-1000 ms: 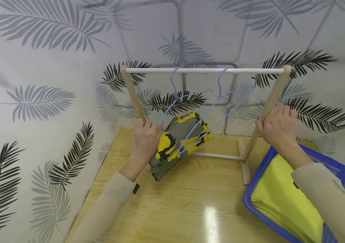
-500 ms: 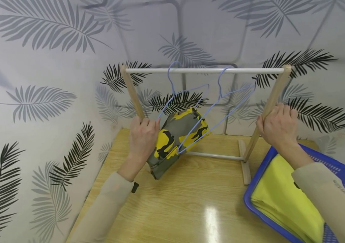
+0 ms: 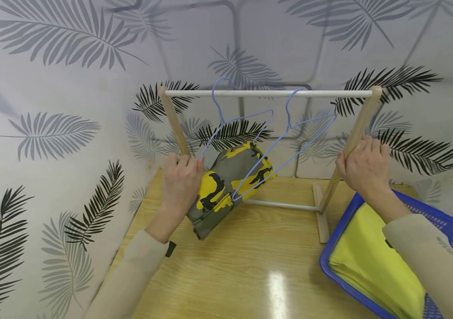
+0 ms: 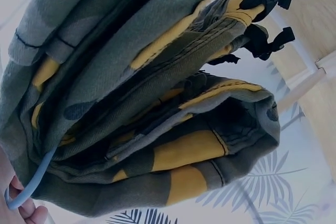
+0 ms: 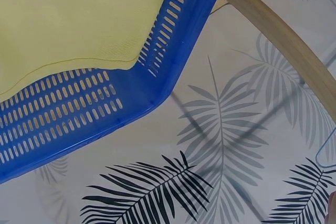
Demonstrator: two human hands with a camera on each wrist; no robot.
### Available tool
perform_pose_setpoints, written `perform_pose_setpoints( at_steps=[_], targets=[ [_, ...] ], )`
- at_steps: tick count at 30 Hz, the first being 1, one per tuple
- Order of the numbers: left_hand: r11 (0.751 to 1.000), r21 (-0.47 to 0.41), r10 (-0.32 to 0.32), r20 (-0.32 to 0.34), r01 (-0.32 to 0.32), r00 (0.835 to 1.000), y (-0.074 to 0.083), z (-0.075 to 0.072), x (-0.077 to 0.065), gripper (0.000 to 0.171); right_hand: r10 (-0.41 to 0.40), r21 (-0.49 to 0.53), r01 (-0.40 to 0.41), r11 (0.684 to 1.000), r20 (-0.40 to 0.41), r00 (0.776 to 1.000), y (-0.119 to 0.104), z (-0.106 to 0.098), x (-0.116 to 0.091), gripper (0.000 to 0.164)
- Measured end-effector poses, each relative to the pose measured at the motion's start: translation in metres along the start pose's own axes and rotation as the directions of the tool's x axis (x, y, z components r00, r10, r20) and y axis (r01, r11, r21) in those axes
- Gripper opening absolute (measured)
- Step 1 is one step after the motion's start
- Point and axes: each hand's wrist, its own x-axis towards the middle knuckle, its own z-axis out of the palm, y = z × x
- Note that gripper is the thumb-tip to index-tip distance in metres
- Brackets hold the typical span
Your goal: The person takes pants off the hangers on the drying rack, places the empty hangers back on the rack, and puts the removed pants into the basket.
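Surface: a glossy wooden table [image 3: 250,274] fills the lower middle of the head view, with a bright glare spot near the bottom centre.
Room: a pale backdrop [image 3: 51,88] printed with grey and black palm leaves closes in behind and at the left of the frame.
Rack: a small wooden rack [image 3: 172,119] stands at the far edge of the table, two slanted posts joined by a white rail [image 3: 268,93] across the upper middle.
Hangers: a blue wire hanger [image 3: 234,122] sits left of centre, its hook at the rail (whether it rests on the rail, I cannot tell); a second blue hanger [image 3: 306,122] hooks over the rail to its right.
Garment: the folded camouflage garment [image 3: 226,186], grey, yellow and black, hangs on the first hanger's lower wire, centre of frame, above the table.
Left hand: the left hand [image 3: 180,184] is raised beside the left post, fingers curled and pinching the hanger's left end against the garment; the left wrist view shows the wire at the fingertips.
Right hand: the right hand [image 3: 363,168], right of centre, has its fingers wrapped round the right post [image 3: 359,119].
Basket: a blue basket [image 3: 449,230] in the lower right corner holds folded yellow cloth [image 3: 373,261].
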Motion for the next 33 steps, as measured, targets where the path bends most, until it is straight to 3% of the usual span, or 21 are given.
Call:
perform_pose_setpoints(
  at_steps=[11,20,33],
  targets=[
    [0.999,-0.041,-0.017,0.010,0.018,1.000,-0.008,-0.013,-0.005,0.049,-0.003,0.003,0.003,1.000,-0.020,1.000,0.000,0.000,0.001,0.071],
    [1.000,-0.001,0.004,0.018,-0.004,1.000,-0.014,-0.018,-0.016,0.049,-0.011,0.001,0.011,1.000,-0.042,0.999,-0.001,0.000,0.000,0.070],
    [0.996,-0.085,-0.022,0.035,0.025,0.999,-0.016,-0.030,-0.036,0.044,-0.006,-0.007,0.006,1.000,-0.006,1.000,0.000,0.000,0.000,0.070]
  ],
)
